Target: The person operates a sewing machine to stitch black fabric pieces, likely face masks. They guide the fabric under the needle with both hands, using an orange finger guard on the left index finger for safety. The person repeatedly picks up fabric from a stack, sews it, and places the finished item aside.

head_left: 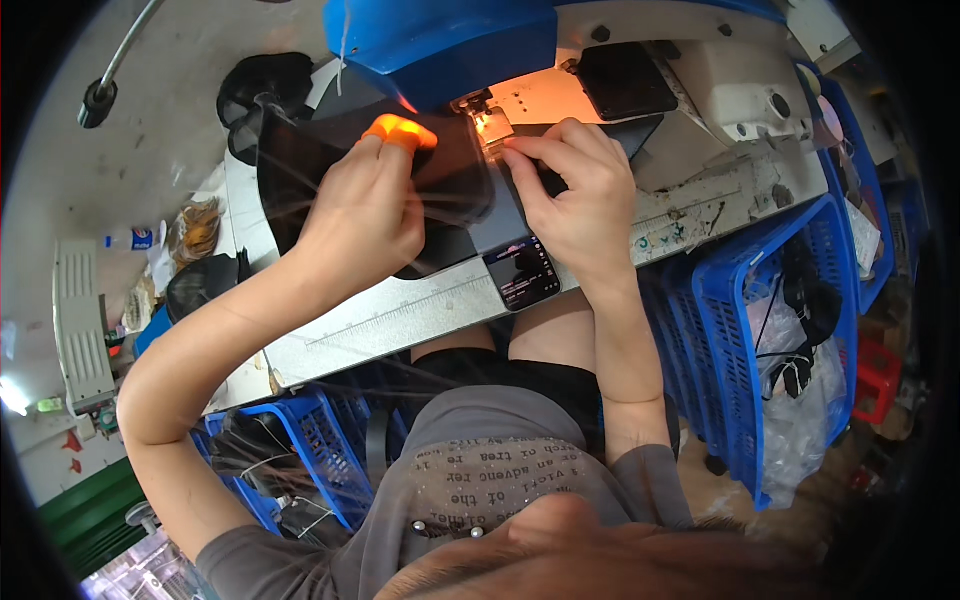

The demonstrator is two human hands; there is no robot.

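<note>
Dark, partly see-through fabric (290, 170) lies across the bed of a blue-topped sewing machine (450, 60). On that fabric rests my left hand (368, 200), its bent fingers together and pressed down; bright orange covers (400, 132) sit on the fingertips. Beside the lit needle area and presser foot (490, 120), my right hand (580, 190) has thumb and index finger closed in a pinch. What lies between those two fingertips is too small to make out. A dark strip of material (500, 215) runs from the needle area toward the table's front edge.
A phone with a lit screen (522, 275) lies at the front edge of the worktable (400, 310), which bears a ruler scale. Blue plastic baskets (735, 370) with bags and black pieces stand at right; another blue basket (320, 450) is lower left. Black pieces (265, 85) lie far left.
</note>
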